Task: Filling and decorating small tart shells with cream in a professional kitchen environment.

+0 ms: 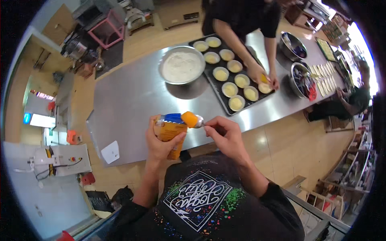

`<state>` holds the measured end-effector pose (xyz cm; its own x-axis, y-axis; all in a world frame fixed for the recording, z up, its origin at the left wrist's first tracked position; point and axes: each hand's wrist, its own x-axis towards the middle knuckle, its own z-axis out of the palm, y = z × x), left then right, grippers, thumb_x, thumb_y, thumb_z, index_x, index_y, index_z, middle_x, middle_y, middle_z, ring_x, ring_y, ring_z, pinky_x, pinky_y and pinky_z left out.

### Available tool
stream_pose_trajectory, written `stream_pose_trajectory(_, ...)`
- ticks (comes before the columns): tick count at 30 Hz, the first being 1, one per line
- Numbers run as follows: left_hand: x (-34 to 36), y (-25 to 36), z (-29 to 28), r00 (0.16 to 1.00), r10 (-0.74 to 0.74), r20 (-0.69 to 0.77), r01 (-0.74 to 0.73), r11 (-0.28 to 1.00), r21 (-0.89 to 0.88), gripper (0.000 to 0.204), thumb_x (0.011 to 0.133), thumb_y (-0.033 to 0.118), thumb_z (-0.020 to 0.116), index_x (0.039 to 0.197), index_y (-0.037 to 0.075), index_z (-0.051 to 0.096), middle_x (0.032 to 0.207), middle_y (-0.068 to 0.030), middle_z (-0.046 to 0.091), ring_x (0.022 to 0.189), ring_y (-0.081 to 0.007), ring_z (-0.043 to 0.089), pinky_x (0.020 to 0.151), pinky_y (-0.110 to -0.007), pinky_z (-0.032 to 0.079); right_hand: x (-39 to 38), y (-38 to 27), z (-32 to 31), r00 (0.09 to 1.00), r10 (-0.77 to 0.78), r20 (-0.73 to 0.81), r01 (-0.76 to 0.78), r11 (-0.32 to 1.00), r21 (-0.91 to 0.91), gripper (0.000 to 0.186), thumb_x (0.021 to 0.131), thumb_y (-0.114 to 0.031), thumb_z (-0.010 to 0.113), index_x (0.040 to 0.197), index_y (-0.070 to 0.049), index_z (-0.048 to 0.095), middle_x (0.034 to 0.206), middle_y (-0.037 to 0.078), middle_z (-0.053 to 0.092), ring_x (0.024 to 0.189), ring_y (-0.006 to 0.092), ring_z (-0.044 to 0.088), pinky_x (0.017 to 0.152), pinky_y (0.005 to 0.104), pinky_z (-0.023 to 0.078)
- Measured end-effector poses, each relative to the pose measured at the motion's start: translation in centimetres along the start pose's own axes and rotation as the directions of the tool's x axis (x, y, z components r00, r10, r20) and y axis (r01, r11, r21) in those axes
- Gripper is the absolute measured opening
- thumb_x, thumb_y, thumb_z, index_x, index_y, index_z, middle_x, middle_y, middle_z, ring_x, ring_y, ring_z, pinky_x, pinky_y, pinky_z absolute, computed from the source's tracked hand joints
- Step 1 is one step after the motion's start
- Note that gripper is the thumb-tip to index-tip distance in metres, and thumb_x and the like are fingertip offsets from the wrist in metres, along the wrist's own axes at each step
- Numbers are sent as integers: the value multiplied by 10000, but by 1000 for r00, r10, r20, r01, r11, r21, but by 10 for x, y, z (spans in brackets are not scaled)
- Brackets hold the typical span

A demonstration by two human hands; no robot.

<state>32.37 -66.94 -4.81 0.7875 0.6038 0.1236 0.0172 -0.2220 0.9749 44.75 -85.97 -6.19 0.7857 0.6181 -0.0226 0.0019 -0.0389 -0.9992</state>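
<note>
My left hand (pixel 159 141) is wrapped round an orange packet (pixel 169 130) with a blue upper edge, held upright in front of my apron. A thick orange-yellow lump (pixel 189 119) sits on a metal spoon (pixel 199 122) beside the packet's top. The spoon's handle is pinched between the thumb and fingers of my right hand (pixel 226 135). Beyond my hands, a dark baking tray (pixel 219 93) on the steel table carries several white cups with pale yellow filling (pixel 236 103). A co-worker's hands (pixel 263 78) hold a cup and something yellow at the tray's right edge.
On the steel table (pixel 124 96) stand a large metal bowl of white powder (pixel 181 66) and two more metal bowls (pixel 298 82) at the right. A white scraper (pixel 110 152) lies at the near left corner. Another person (pixel 356 96) sits at the far right, by rows of pale strips.
</note>
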Motion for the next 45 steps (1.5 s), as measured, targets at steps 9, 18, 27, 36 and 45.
stream_pose_trajectory(9,15,-29,135,991,67,114,-103,934,342,634,683,142,957,1171,60,562,971,-78,690,808,-190,671,745,-296,568,19,38,-154,947,228,227,-319,767,557,75,957,-53,701,1013,-8,723,769,37,687,537,45,457,486,168,342)
stream_pose_trajectory(18,17,-62,209,949,-312,-41,306,946,-110,553,788,129,873,1243,47,570,1075,-84,689,859,-178,667,799,-284,560,79,175,-383,889,19,-457,-131,968,-215,108,933,-56,657,993,-21,739,790,42,698,596,104,537,549,224,439)
stream_pose_trajectory(27,-16,-74,200,904,-327,-276,355,933,58,651,888,161,776,1465,35,503,1270,-141,656,1027,-228,676,899,-327,562,145,292,-438,889,-444,-115,-12,228,-974,135,862,-92,673,993,-94,704,909,41,686,792,257,667,688,343,504)
stream_pose_trajectory(36,-26,-59,210,854,-381,-354,385,921,-65,609,826,100,815,1369,25,550,1146,-106,694,927,-189,680,832,-289,562,143,305,-419,891,-418,-177,-9,374,-927,127,902,-128,650,1003,-105,723,927,58,692,813,286,671,731,378,517)
stream_pose_trajectory(45,-34,-48,219,894,-308,-326,323,946,-8,566,815,124,831,1315,28,584,1105,-99,703,889,-178,677,808,-273,559,144,308,-428,898,-188,-397,-184,660,-729,170,910,-129,645,1028,-90,761,919,75,740,753,271,660,702,370,517)
